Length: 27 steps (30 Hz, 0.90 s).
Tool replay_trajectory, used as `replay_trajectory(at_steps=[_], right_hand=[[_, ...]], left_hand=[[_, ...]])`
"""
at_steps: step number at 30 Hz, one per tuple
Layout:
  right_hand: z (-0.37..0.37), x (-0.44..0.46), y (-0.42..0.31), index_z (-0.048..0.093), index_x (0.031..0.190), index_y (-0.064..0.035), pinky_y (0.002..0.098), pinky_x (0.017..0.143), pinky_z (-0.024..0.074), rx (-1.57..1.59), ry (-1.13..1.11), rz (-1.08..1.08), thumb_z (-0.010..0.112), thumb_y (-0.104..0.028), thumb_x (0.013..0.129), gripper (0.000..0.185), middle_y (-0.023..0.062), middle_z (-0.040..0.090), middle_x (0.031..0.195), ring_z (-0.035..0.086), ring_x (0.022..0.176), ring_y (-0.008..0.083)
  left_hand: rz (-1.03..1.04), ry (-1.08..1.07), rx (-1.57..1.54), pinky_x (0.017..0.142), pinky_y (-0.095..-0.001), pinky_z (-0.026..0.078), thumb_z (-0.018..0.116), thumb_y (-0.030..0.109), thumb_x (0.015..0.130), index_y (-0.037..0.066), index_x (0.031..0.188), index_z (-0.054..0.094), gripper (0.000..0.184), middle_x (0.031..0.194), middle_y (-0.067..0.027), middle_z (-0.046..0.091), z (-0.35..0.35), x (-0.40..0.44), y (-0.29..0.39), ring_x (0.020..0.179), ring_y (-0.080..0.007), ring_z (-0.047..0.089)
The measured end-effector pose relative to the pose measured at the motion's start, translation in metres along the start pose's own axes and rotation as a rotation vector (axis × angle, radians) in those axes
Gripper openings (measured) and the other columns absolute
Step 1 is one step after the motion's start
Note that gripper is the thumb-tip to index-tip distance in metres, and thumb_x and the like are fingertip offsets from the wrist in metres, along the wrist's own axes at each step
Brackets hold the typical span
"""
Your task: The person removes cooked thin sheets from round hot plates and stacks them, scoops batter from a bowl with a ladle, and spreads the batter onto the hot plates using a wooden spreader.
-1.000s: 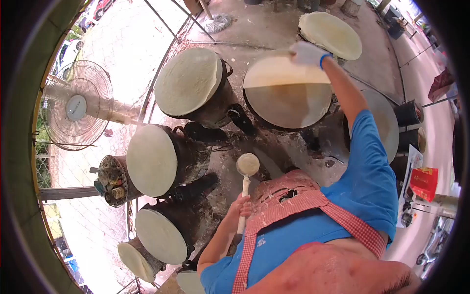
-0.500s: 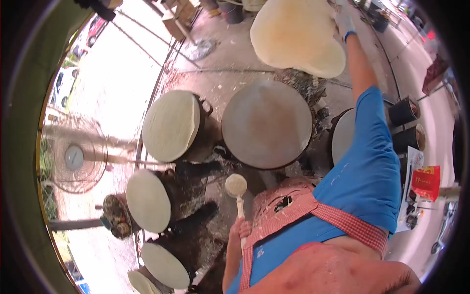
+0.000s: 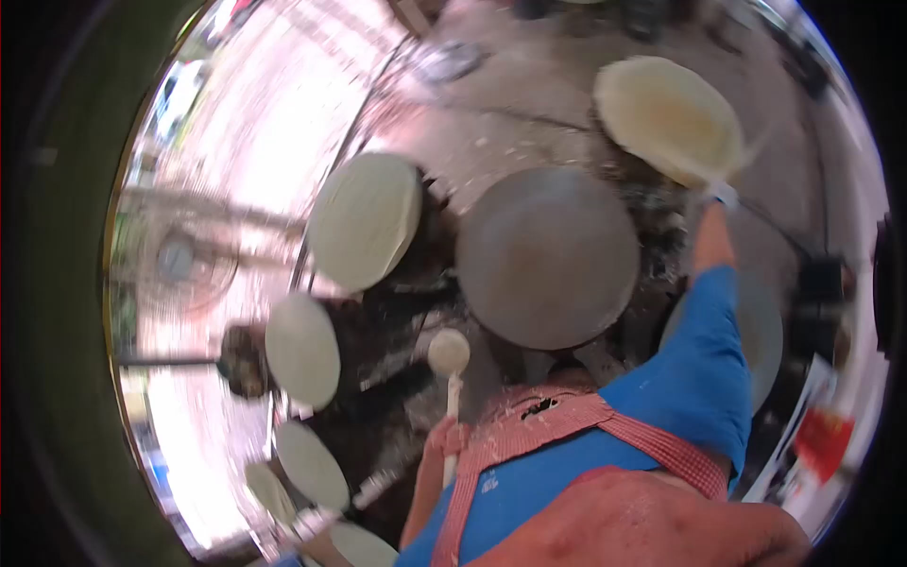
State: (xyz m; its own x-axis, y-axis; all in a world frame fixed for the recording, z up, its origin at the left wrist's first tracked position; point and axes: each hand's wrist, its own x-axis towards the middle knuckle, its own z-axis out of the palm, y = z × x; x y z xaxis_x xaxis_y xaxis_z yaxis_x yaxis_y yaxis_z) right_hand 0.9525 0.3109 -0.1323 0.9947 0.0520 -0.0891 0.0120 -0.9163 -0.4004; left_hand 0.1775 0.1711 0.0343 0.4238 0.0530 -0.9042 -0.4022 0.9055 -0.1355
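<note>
My left hand [image 3: 449, 438] is wrapped round the handle of a ladle [image 3: 449, 354], whose round, pale head points away from me. My right hand [image 3: 721, 193], in a pale glove, is at the near edge of a browned flat sheet [image 3: 673, 118] on the stack at the back right. Motion smears its fingers, and a thin pale streak shows beside it. Between my hands stands a bare round griddle [image 3: 548, 257], grey with a brownish centre.
Pale batter sheets cover griddles at the left, one at the back [image 3: 366, 221], one in the middle [image 3: 302, 351] and one nearer [image 3: 313, 466]. Another griddle [image 3: 763, 331] is partly behind my right arm. A fan [image 3: 177, 257] stands far left, a red packet [image 3: 823, 443] at right.
The browned sheet came off the middle griddle, hung from my right hand, and now lies on the stack. My right hand has moved back toward me. The left still holds the ladle; the view has shifted.
</note>
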Motion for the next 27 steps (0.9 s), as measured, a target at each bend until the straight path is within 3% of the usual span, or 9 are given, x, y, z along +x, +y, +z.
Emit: replay_trajectory(at_steps=[2, 3, 4, 8, 10, 12, 16, 20, 27], right_hand=[[-0.062, -0.060, -0.018, 0.060, 0.101, 0.0000, 0.0431, 0.079, 0.0444, 0.082, 0.030, 0.100, 0.046, -0.056, 0.076, 0.063, 0.0196, 0.060, 0.101, 0.057, 0.095, 0.0354], [-0.072, -0.075, -0.019, 0.059, 0.101, 0.0027, 0.0435, 0.079, 0.0442, 0.118, 0.041, -0.034, 0.051, -0.058, 0.073, 0.067, 0.0213, 0.059, 0.101, 0.057, 0.094, 0.0367], [-0.081, -0.098, -0.024, 0.057, 0.103, 0.0055, 0.0442, 0.078, 0.0439, 0.244, 0.049, -0.251, 0.052, -0.057, 0.073, 0.069, 0.0241, 0.058, 0.101, 0.056, 0.093, 0.0380], [-0.076, -0.194, -0.054, 0.057, 0.104, 0.0048, 0.0412, 0.082, 0.0413, 0.267, -0.086, -0.912, 0.052, -0.043, 0.079, 0.055, 0.0233, 0.058, 0.103, 0.054, 0.096, 0.0359], [-0.096, -0.290, -0.080, 0.056, 0.105, 0.0044, 0.0364, 0.084, 0.0408, 0.235, -0.518, -0.766, 0.056, -0.036, 0.078, 0.048, 0.0211, 0.059, 0.102, 0.056, 0.095, 0.0312], [-0.090, -0.359, -0.084, 0.057, 0.106, 0.0018, 0.0334, 0.080, 0.0428, 0.243, -0.620, -0.966, 0.059, -0.033, 0.076, 0.046, 0.0198, 0.061, 0.097, 0.058, 0.092, 0.0280], [-0.066, -0.473, -0.081, 0.059, 0.100, -0.0065, 0.0383, 0.071, 0.0467, 0.048, -0.465, -1.144, 0.062, -0.035, 0.074, 0.039, 0.0158, 0.063, 0.088, 0.061, 0.081, 0.0319], [-0.026, -0.554, -0.122, 0.058, 0.091, -0.0111, 0.0386, 0.061, 0.0470, -0.026, -0.373, -1.673, 0.067, -0.027, 0.067, 0.030, 0.0089, 0.061, 0.074, 0.060, 0.069, 0.0288], [0.041, -0.636, -0.228, 0.056, 0.101, -0.0094, 0.0392, 0.064, 0.0476, 0.045, -0.368, -2.287, 0.063, -0.016, 0.064, 0.038, 0.0114, 0.055, 0.089, 0.059, 0.077, 0.0276]], left_hand=[[-0.255, -0.794, -0.369, 0.032, -0.0197, 0.023, 0.046, 0.039, 0.087, 0.001, 0.077, 0.047, 0.039, 0.052, 0.0022, 0.036, -0.038, 0.038, -0.001, 0.039, -0.0072, 0.031], [-0.195, -0.724, -0.395, 0.030, -0.0195, 0.022, 0.046, 0.036, 0.088, 0.004, 0.084, 0.048, 0.032, 0.053, 0.0018, 0.035, -0.038, 0.036, 0.000, 0.039, -0.0073, 0.031], [0.051, -0.316, -0.357, 0.028, -0.0188, 0.022, 0.046, 0.030, 0.089, 0.013, 0.080, 0.046, 0.019, 0.052, 0.0019, 0.033, 0.006, 0.005, -0.003, 0.038, -0.0069, 0.031], [0.108, -0.403, -0.454, 0.027, -0.0172, 0.023, 0.044, 0.021, 0.090, 0.018, 0.099, 0.047, 0.010, 0.054, 0.0011, 0.031, -0.001, 0.003, 0.000, 0.037, -0.0053, 0.029], [0.134, -0.425, -0.466, 0.027, -0.0171, 0.025, 0.044, 0.017, 0.090, 0.017, 0.114, 0.047, 0.024, 0.056, 0.0003, 0.031, -0.009, 0.000, 0.008, 0.038, -0.0048, 0.028], [0.190, -0.364, -0.406, 0.027, -0.0171, 0.026, 0.045, 0.015, 0.089, 0.017, 0.112, 0.045, 0.022, 0.056, 0.0007, 0.031, -0.019, -0.006, 0.018, 0.037, -0.0045, 0.029], [0.142, -0.378, -0.394, 0.026, -0.0160, 0.023, 0.049, 0.011, 0.086, 0.028, 0.108, 0.038, 0.029, 0.053, 0.0029, 0.030, -0.054, -0.015, 0.044, 0.036, -0.0030, 0.027], [0.173, -0.220, -0.205, 0.027, -0.0155, 0.022, 0.049, 0.009, 0.085, 0.029, 0.110, 0.038, 0.034, 0.054, 0.0039, 0.029, -0.088, -0.032, 0.071, 0.037, -0.0022, 0.026], [0.159, -0.170, -0.130, 0.029, -0.0148, 0.023, 0.051, 0.008, 0.084, 0.028, 0.113, 0.037, 0.038, 0.054, 0.0050, 0.028, -0.135, -0.051, 0.084, 0.038, -0.0022, 0.026]])
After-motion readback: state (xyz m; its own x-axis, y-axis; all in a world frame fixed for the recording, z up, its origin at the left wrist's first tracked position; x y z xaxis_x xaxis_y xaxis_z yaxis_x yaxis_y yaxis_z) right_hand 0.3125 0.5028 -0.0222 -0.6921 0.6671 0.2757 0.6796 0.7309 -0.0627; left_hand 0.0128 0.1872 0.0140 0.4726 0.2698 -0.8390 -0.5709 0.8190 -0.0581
